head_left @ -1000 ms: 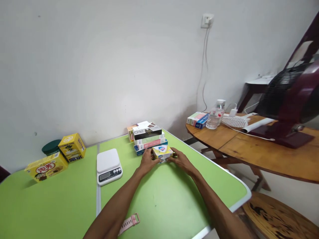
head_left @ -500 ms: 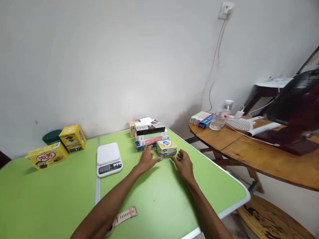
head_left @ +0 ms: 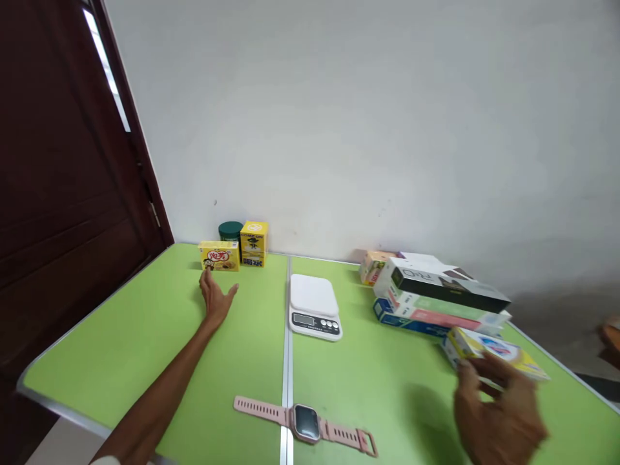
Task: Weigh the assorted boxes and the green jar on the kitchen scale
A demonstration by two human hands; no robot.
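Observation:
My left hand reaches over the left part of the green table, thumb spread from the fingers and nothing held. Its fingertips are at the front of a yellow snack box; whether they touch it I cannot tell. Behind stand a yellow carton and a green-lidded tub. My right hand, smeared by motion, hovers at the lower right with fingers bent, thumb apart and nothing visible between them. Just beyond it lies a yellow-and-white box, partly hidden by the fingers.
A white kitchen scale stands mid-table. A pink-strapped smartwatch lies near the front across the table seam. Stacked flat boxes and a small orange box are at the right. The wall rises behind; a dark door is left.
The view has swung left. My left hand has moved from the stacked boxes to the yellow snack box. My right hand has drawn back from beside the yellow-and-white box.

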